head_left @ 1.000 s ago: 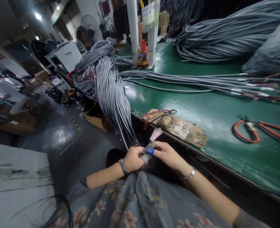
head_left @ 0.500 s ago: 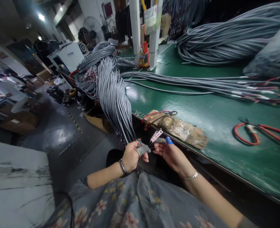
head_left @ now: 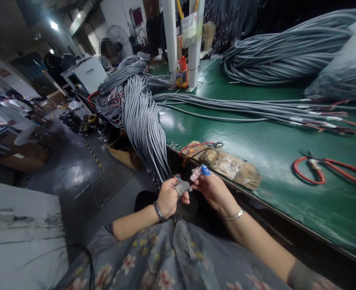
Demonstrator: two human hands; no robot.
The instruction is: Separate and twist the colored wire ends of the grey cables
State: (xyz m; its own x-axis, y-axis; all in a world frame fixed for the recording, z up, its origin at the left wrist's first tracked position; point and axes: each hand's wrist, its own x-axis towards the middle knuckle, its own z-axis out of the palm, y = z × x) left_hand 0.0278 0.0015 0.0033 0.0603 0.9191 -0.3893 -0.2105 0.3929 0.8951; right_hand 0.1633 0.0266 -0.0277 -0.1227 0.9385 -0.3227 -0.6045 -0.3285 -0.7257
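Stripped coloured wires (head_left: 178,177) fan out above my left hand (head_left: 169,198), which is closed around the end of a grey cable; a grey cover is on one finger. My right hand (head_left: 210,187) is beside it, blue cover on the thumb, pinching a small flat pale-pink piece (head_left: 195,174) whose kind I cannot make out. Thin wires run between the two hands, partly hidden by the fingers. Behind my left hand a thick bundle of grey cables (head_left: 144,117) hangs over the bench edge.
On the green bench (head_left: 274,149) lie a worn wooden board (head_left: 235,167), red-handled pliers (head_left: 312,171) and a row of grey cables (head_left: 226,105). Coiled cables (head_left: 283,52) are farther back. A cardboard box (head_left: 125,152) stands on the floor; another person (head_left: 111,50) is beyond.
My right hand has moved slightly left, closer to my left hand, and its thumb now presses on the pink piece. My left hand keeps its grip. A person has appeared near the fan.
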